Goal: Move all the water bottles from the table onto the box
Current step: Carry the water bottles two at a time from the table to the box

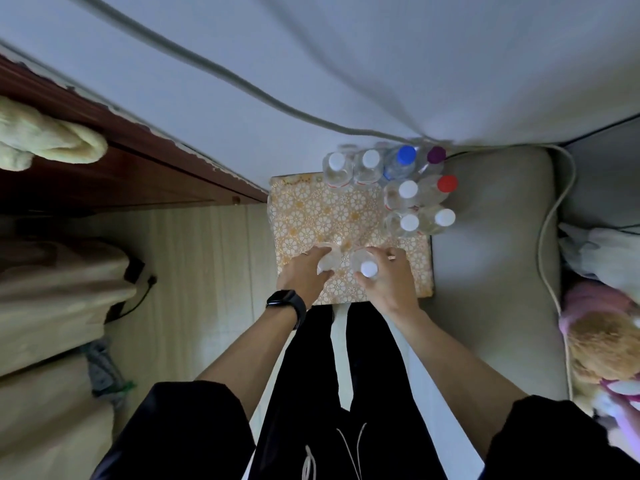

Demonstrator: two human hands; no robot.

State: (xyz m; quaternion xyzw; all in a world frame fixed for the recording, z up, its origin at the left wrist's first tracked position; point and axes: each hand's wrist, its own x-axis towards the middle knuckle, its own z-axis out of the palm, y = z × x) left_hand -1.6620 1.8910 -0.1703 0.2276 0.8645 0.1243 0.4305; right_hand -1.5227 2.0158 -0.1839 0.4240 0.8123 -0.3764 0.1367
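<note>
Head view: left hand (pixel 302 276) grips a clear bottle (pixel 325 262), fingers curled round it, over the near part of the floral cloth (pixel 311 216). Right hand (pixel 389 280) grips a white-capped bottle (pixel 367 269) just right of it. Other bottles (pixel 407 189) cluster at the cloth's far right, well apart from both hands.

Forearms outstretched; left hand (pixel 304 273) curled round left bottle (pixel 325 264), right hand (pixel 389 280) round right bottle (pixel 369 269)
</note>
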